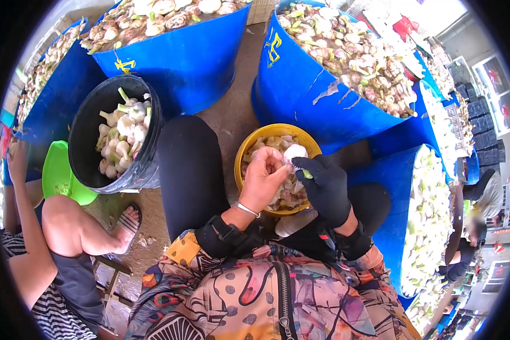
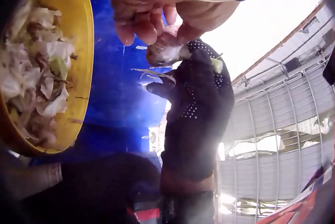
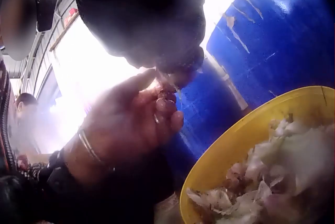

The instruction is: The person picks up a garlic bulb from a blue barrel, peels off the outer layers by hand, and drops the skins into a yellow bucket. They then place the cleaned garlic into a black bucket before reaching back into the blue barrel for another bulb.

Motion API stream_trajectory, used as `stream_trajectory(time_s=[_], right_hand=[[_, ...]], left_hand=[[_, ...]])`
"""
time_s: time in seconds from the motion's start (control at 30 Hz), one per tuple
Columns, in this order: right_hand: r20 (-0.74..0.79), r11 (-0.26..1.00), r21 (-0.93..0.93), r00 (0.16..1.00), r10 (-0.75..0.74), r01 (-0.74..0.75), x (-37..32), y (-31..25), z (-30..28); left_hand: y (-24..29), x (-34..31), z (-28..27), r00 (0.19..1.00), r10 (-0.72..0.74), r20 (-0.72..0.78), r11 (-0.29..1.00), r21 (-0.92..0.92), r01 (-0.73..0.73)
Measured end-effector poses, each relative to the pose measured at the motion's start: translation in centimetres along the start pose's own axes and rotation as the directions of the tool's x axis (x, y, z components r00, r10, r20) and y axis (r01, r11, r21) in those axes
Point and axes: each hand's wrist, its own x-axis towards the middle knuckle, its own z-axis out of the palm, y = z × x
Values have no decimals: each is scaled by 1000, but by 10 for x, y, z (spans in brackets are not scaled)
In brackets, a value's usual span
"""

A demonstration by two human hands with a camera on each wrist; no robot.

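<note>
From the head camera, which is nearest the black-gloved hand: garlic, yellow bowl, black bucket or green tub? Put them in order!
1. garlic bulb: held by the right hand itself.
2. yellow bowl: just beneath the hand.
3. black bucket: off to the left.
4. green tub: farthest left, past the bucket.

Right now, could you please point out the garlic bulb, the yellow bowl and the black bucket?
garlic bulb (image 1: 295,152), head view, white top.
yellow bowl (image 1: 273,127), head view, far rim.
black bucket (image 1: 86,136), head view, inner wall.
</note>
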Motion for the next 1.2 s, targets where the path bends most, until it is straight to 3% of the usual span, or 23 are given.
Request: stream_trajectory(time_s=[0.2, 0.23, 0.33, 0.4, 0.43, 0.53, 0.63, 0.73, 0.83, 0.93, 1.03, 1.1, 1.13, 1.17, 1.2], right_hand=[[66, 989, -111, 993, -95, 102, -2, -11, 1], [57, 989, -108, 994, -96, 101, -2, -10, 3], [-108, 999, 34, 994, -13, 16, -6, -5, 3], [-132, 933, 321, 968, 213, -162, -8, -6, 2], [-121, 857, 457, 938, 326, -239, -10, -6, 1], [-111, 749, 603, 901, 418, -274, -11, -1, 3], [-139, 813, 537, 927, 347, -224, -11, 1, 5], [-184, 996, 85, 982, 32, -16, -9, 0, 0], [-90, 998, -69, 996, -5, -1, -13, -8, 3], [-37, 993, -107, 998, -55, 51, -16, -12, 6], [-71, 1000, -11, 997, -5, 5, -20, -7, 9], [-165, 968, 222, 974, 158, -119, -22, -2, 11], [-196, 926, 338, 950, 245, -169, -22, -2, 10], [-146, 804, 536, 909, 390, -259, -23, -3, 9], [-139, 762, 585, 892, 431, -278, -21, -6, 6]], left_hand=[[-2, -6, 1, 999, -21, -30, 999, -32, 20], [-2, -5, -1, 999, -52, -14, 990, -133, 50], [-2, -2, -10, 991, -136, 16, 926, -353, 133], [-6, 0, -14, 980, -200, -10, 902, -393, 180], [-9, 1, -13, 974, -227, -4, 907, -365, 210], [-22, 2, -14, 969, -235, 79, 924, -291, 248], [-12, -3, -8, 994, -112, 5, 971, -213, 111], [4, -8, -5, 996, -54, 69, 978, -197, 66], [8, -13, -2, 994, -64, 87, 982, -173, 78], [3, -12, -1, 994, -99, 53, 971, -214, 108], [2, -10, -6, 988, -146, 45, 954, -259, 152], [-1, -9, -9, 983, -180, 42, 942, -281, 185], [-6, -7, -11, 979, -199, 34, 936, -289, 200], [-12, -6, -12, 976, -217, 28, 931, -296, 215], [-19, -5, -12, 973, -227, 25, 938, -264, 226]])
